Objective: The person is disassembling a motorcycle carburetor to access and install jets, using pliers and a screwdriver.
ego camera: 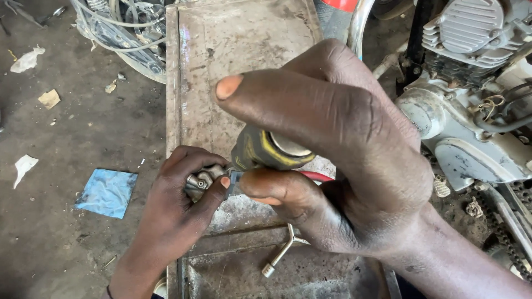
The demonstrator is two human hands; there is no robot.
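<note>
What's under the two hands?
A rusty metal table lies under the left hand and right hand. A metal wrench pokes out below. The hands cover the rest.

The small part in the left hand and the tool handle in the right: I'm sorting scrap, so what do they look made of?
The part looks like bare cast metal: dull silver-grey, with rounded bosses and a small hole. The handle looks like moulded plastic or rubber, dark with yellow stripes and a smooth grey end cap; which of the two is unclear.
</note>
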